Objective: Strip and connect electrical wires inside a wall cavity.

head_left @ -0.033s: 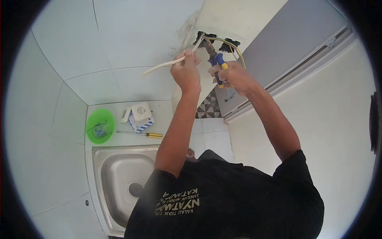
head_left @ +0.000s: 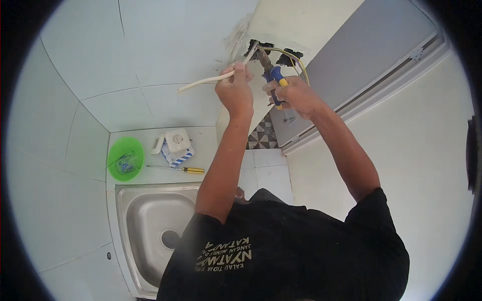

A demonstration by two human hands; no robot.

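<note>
Bearing two dark openings, cream wall: first opening beside its edge with the tiled wall, second opening nearer its edge by the grey door.

Surface, white: steel sink toward its near edge; green bowl by its left edge; white socket over a striped packet, toward its far edge; yellow-handled screwdriver between packet and sink, handle toward its right edge.

Hands, two. Left hand: grip pinching the white cable. Right hand: grip wrapped round the handles of the blue-and-yellow pliers.

Pliers: nose at the first opening, beside the cable; whether the jaws bite cannot be told.

Cable: one length out of the first opening, free end pointing left.

Wires, slim, yellow-green: arcing past the second opening.

Handling note, by judgement: cable best kept straight and lightly taut; jaws set squarely, clear of the slim wires; pressure gradual, sparing the insulation; supply confirmed dead throughout.
</note>
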